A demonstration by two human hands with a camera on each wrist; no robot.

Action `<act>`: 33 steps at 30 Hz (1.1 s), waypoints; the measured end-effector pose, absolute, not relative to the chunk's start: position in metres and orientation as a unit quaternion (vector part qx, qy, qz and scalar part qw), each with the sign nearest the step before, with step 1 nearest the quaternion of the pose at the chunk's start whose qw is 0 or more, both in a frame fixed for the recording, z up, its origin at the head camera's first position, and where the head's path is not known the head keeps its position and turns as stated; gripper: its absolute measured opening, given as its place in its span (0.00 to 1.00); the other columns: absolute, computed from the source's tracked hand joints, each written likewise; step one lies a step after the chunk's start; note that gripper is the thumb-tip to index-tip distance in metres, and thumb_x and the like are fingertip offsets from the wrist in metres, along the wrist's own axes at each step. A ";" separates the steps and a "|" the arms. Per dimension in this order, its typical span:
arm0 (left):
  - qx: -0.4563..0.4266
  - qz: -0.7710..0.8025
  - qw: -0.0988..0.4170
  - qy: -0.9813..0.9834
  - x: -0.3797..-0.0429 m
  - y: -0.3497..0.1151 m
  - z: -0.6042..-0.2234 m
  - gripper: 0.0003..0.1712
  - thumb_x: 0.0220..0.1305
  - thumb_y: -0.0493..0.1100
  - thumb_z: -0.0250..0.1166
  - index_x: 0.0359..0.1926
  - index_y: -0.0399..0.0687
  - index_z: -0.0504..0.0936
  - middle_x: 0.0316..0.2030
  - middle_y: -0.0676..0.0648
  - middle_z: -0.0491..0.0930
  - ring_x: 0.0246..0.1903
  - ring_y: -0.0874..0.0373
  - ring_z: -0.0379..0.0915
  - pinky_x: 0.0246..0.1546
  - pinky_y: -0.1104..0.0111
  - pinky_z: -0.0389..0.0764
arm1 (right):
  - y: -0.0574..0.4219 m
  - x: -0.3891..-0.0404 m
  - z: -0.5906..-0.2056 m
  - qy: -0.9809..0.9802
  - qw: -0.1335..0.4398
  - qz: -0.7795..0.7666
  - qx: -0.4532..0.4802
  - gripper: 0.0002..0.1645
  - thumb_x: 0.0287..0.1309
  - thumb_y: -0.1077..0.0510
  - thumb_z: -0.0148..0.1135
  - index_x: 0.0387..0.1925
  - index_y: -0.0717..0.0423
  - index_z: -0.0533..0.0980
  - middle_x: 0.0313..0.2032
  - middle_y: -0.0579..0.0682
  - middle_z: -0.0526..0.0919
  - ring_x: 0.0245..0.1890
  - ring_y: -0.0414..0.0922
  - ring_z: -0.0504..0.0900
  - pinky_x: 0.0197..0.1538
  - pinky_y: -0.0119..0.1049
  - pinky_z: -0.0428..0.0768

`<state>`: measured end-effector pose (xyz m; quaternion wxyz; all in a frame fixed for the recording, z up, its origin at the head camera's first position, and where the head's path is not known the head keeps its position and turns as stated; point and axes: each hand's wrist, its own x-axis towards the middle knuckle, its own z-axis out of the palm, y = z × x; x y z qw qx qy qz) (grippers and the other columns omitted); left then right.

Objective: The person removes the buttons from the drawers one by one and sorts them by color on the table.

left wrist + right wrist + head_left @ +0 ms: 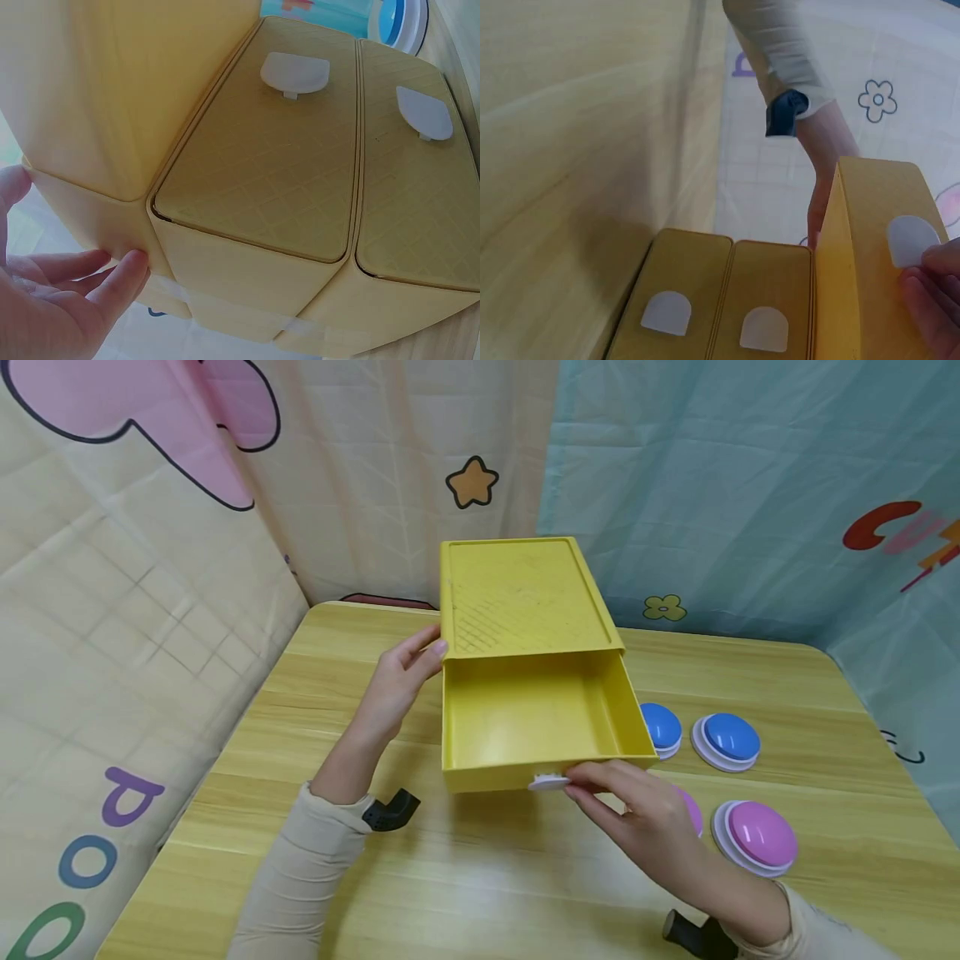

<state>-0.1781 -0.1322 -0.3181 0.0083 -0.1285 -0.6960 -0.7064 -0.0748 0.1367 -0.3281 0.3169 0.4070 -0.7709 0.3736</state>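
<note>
A yellow drawer cabinet [525, 597] stands on the table, its top drawer [487, 778] slid out toward me with the bare inside showing. On the drawer's front, my right hand [648, 818] pinches the white tab handle [547, 782] between thumb and fingers. Against the cabinet's left side rests my left hand [392, 683], its fingertips touching the wall near the front edge. The left wrist view shows two lower drawers, the middle drawer [262, 165] and the bottom drawer [412, 202], both closed, each with a white tab.
Right of the cabinet lie two blue domed buttons, one a blue button [731, 737] on a white base. Nearer me are two pink ones, including a pink button [762, 833]; my right hand partly covers the other. Printed curtains [337, 468] hang behind the wooden table [300, 693].
</note>
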 end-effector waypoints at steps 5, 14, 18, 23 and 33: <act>-0.125 -0.705 0.008 -0.698 -0.178 -0.132 -0.317 0.31 0.64 0.48 0.55 0.63 0.37 0.62 0.60 0.44 0.64 0.56 0.55 0.64 0.55 0.62 0.65 | 0.137 -0.095 -0.324 -0.800 0.260 0.397 0.368 0.14 0.56 0.52 0.59 0.35 0.59 0.79 0.31 0.47 0.81 0.29 0.40 0.80 0.35 0.23 0.76; -0.122 -0.705 0.000 -0.699 -0.178 -0.133 -0.316 0.31 0.64 0.49 0.55 0.64 0.39 0.61 0.60 0.45 0.64 0.56 0.57 0.63 0.55 0.63 0.65 | 0.128 -0.145 -0.320 -0.824 0.228 0.409 0.321 0.15 0.42 0.72 0.67 0.36 0.61 0.78 0.32 0.48 0.81 0.32 0.40 0.80 0.36 0.25 0.77; -0.130 -0.706 0.002 -0.696 -0.178 -0.132 -0.317 0.30 0.64 0.48 0.54 0.63 0.38 0.62 0.60 0.45 0.64 0.56 0.57 0.63 0.55 0.63 0.65 | 0.124 -0.160 -0.319 -0.820 0.216 0.437 0.300 0.13 0.43 0.72 0.66 0.35 0.64 0.78 0.32 0.50 0.81 0.32 0.40 0.80 0.37 0.27 0.78; -0.135 -0.702 0.003 -0.699 -0.177 -0.130 -0.317 0.31 0.65 0.49 0.54 0.64 0.38 0.61 0.60 0.45 0.63 0.57 0.57 0.62 0.56 0.63 0.64 | 0.124 -0.163 -0.317 -0.816 0.214 0.441 0.307 0.13 0.42 0.73 0.67 0.34 0.65 0.77 0.31 0.51 0.81 0.32 0.41 0.80 0.37 0.28 0.78; -0.166 -0.615 0.051 -0.769 -0.174 -0.143 -0.319 0.29 0.68 0.54 0.46 0.65 0.46 0.60 0.63 0.49 0.60 0.59 0.55 0.59 0.58 0.61 0.60 | 0.150 -0.152 -0.308 -0.839 0.244 0.381 0.302 0.20 0.41 0.71 0.68 0.42 0.66 0.77 0.37 0.54 0.81 0.37 0.46 0.80 0.42 0.25 0.75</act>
